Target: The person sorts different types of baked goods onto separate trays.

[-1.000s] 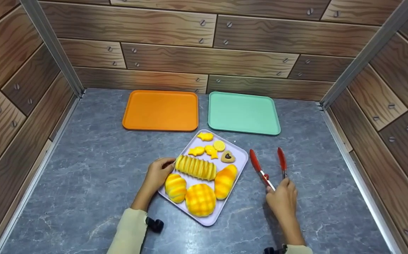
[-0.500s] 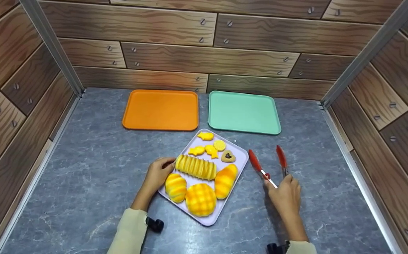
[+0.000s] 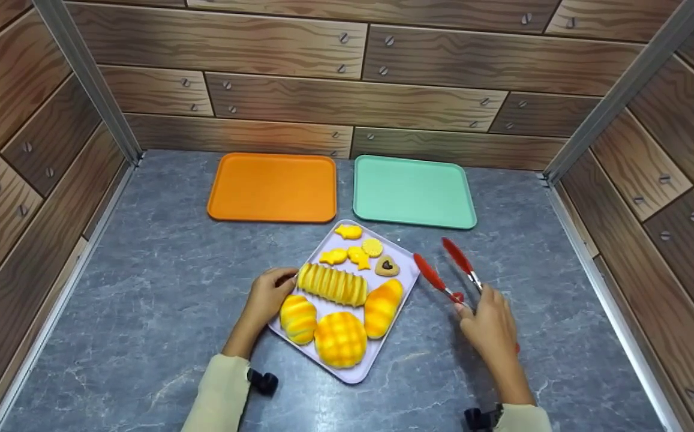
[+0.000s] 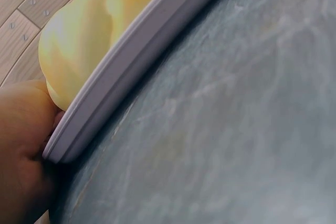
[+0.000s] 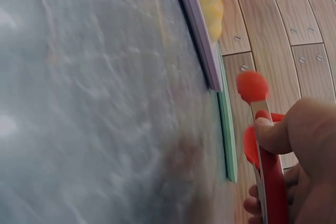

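In the head view, a lilac tray (image 3: pixel 405 259) lies turned cornerwise on the table. Upon it sit a long ridged loaf (image 3: pixel 333 284), a round criss-cross bun (image 3: pixel 341 340), a striped bun (image 3: pixel 299 320), a crescent-shaped roll (image 3: pixel 383 309), and small cookies: several yellow ones and a heart-shaped one (image 3: pixel 387 266). My left hand (image 3: pixel 270 294) holds the tray's left edge, beside the loaf. To the right of the tray my right hand (image 3: pixel 490 324) grips red-tipped tongs (image 5: pixel 273 182), whose two arms stand spread with nothing between the tips. One tip hangs close to the tray's right corner.
Behind the lilac tray an orange tray (image 3: pixel 273 188) and a mint-green tray (image 3: pixel 414 192) lie side by side, both bare. Wood-patterned walls (image 3: pixel 299 99) enclose the grey marbled table (image 3: pixel 155 300) at the back and both sides.
My right hand has shifted slightly right and turned the tongs leftward, bringing their tips nearer the tray and closer together. The left hand and the tray have stayed in place.
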A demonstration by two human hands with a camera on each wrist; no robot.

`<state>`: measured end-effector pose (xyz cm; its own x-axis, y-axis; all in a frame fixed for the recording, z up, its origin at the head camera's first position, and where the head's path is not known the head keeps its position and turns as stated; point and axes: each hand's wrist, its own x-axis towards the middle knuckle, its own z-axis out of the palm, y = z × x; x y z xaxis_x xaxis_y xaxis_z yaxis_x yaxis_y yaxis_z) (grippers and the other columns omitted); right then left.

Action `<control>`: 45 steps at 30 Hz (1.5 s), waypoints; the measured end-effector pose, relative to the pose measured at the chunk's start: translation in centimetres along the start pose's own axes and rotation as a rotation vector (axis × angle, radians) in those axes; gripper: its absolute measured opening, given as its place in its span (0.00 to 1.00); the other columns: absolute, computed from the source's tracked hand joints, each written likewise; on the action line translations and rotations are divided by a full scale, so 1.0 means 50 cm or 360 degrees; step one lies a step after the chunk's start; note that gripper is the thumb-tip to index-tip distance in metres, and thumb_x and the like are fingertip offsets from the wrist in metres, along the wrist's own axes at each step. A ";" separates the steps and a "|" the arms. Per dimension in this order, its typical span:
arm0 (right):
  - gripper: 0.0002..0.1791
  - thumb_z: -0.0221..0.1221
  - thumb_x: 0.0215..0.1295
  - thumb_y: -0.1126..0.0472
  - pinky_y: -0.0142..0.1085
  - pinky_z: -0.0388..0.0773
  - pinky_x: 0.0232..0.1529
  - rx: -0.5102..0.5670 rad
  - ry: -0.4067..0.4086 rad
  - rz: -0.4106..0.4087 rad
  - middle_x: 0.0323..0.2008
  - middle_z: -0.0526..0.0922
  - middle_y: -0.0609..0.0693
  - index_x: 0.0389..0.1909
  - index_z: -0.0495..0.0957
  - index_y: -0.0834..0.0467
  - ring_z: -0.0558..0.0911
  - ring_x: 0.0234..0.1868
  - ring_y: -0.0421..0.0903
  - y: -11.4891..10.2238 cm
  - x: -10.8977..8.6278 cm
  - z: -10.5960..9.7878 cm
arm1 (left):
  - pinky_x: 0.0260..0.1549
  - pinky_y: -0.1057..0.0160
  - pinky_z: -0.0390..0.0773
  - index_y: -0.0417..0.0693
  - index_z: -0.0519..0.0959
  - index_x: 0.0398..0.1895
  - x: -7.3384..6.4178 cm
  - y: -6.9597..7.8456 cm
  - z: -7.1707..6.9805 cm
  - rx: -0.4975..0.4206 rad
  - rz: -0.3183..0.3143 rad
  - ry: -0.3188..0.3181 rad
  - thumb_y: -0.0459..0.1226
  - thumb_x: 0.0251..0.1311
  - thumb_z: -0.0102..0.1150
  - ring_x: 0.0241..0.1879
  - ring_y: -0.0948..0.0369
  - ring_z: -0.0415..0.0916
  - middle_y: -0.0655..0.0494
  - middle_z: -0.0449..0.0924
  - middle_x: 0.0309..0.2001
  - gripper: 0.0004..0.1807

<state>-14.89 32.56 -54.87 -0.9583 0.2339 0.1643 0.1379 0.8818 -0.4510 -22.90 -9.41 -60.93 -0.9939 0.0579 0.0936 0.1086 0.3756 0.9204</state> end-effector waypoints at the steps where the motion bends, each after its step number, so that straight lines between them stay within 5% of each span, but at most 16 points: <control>1: 0.36 0.65 0.63 0.56 0.60 0.67 0.55 -0.0009 -0.0020 -0.0041 0.53 0.74 0.72 0.64 0.65 0.73 0.72 0.54 0.70 0.000 0.003 -0.003 | 0.55 0.51 0.76 0.44 0.86 0.52 0.000 0.000 0.000 0.0004 0.0001 0.0002 0.35 0.67 0.61 0.52 0.53 0.79 0.48 0.85 0.50 0.13; 11: 0.33 0.66 0.63 0.60 0.61 0.66 0.60 -0.0086 -0.0157 -0.0317 0.59 0.76 0.69 0.66 0.68 0.69 0.74 0.59 0.68 -0.004 0.029 -0.014 | 0.54 0.50 0.77 0.45 0.86 0.52 0.000 -0.001 -0.001 0.0029 0.0004 0.0004 0.36 0.68 0.61 0.52 0.54 0.80 0.49 0.85 0.50 0.12; 25: 0.32 0.68 0.62 0.60 0.61 0.69 0.58 -0.0172 -0.0245 -0.0465 0.60 0.77 0.65 0.65 0.70 0.68 0.75 0.58 0.67 -0.012 0.066 -0.007 | 0.52 0.52 0.77 0.48 0.86 0.52 0.001 -0.001 0.004 0.0048 -0.0046 0.0009 0.37 0.68 0.61 0.49 0.56 0.79 0.51 0.84 0.50 0.12; 36: 0.30 0.69 0.60 0.62 0.60 0.70 0.55 -0.0208 -0.0281 -0.0573 0.57 0.80 0.60 0.63 0.73 0.62 0.76 0.53 0.63 -0.010 0.097 -0.011 | 0.54 0.52 0.76 0.46 0.86 0.51 0.002 -0.004 0.003 0.0020 0.0014 0.0010 0.37 0.68 0.61 0.50 0.55 0.80 0.50 0.85 0.50 0.12; 45: 0.32 0.70 0.58 0.63 0.58 0.70 0.55 -0.0226 -0.0224 -0.0620 0.58 0.79 0.62 0.64 0.73 0.64 0.76 0.54 0.64 -0.020 0.106 0.009 | 0.51 0.53 0.77 0.46 0.86 0.51 0.002 -0.006 0.003 0.0015 0.0018 0.0013 0.36 0.67 0.61 0.48 0.56 0.80 0.50 0.85 0.49 0.12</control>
<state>-20.24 32.72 -53.96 -0.9690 -0.1765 0.1728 -0.2167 0.9431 -0.2522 -23.05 -9.40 -61.26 -0.9927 0.0550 0.1071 0.1200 0.3837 0.9156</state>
